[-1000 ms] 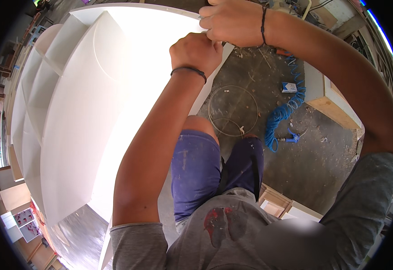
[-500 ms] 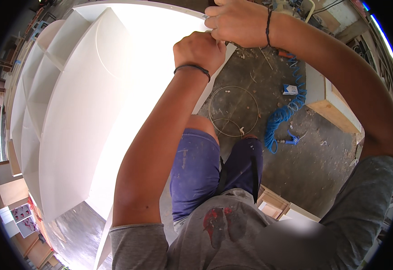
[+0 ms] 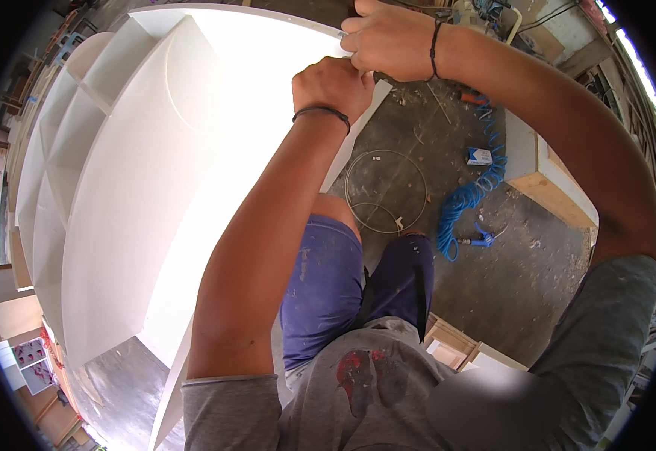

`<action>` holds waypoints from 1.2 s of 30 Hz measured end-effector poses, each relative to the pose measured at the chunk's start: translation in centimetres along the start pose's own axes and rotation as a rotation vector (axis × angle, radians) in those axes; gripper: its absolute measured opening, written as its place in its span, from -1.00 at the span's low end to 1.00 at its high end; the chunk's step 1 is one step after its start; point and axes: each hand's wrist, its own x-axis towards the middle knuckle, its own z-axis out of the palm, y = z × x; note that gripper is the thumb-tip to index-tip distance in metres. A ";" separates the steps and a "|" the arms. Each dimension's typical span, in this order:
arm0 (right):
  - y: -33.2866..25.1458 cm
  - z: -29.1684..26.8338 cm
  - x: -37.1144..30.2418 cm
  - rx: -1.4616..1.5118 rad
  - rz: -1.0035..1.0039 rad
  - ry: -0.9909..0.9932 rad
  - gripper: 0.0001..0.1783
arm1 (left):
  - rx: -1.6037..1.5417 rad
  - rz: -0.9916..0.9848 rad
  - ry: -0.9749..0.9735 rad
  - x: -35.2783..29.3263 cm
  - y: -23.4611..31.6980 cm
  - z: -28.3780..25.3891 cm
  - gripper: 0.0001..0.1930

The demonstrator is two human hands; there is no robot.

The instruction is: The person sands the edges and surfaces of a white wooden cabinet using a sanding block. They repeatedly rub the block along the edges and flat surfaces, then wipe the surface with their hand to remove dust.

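Note:
A large white shelf unit with several compartments fills the left side, its broad inner face glaring bright. At its far right edge both hands meet. My left hand is closed, its knuckles up and its fingertips turned out of sight. Just beyond it, my right hand has its fingers curled at the same edge and touches or nearly touches the left. Whatever sits between the fingers is too small and covered to make out. Each wrist wears a dark cord band.
On the grey floor lie a coiled blue air hose with a blue air gun, a thin wire loop and a small blue-and-white box. A white-and-wood box stands at the right. Wooden frames are behind my legs.
Both hands stay at the shelf unit's far edge, with only a slight shift of the right hand and wrist leftward. The whole view has tilted a little.

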 end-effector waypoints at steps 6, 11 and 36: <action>0.1 0.1 0.1 0.010 0.000 -0.011 -0.88 | -0.017 -0.012 0.010 -0.2 0.2 -0.1 -0.61; 0.1 -0.5 0.4 -0.017 0.047 -0.075 -0.88 | 0.001 0.011 0.041 -0.3 0.3 -0.4 -0.69; 0.2 -0.7 -0.3 -0.041 -0.041 0.076 -0.87 | 0.032 0.083 0.096 -0.7 -0.1 -0.1 -0.69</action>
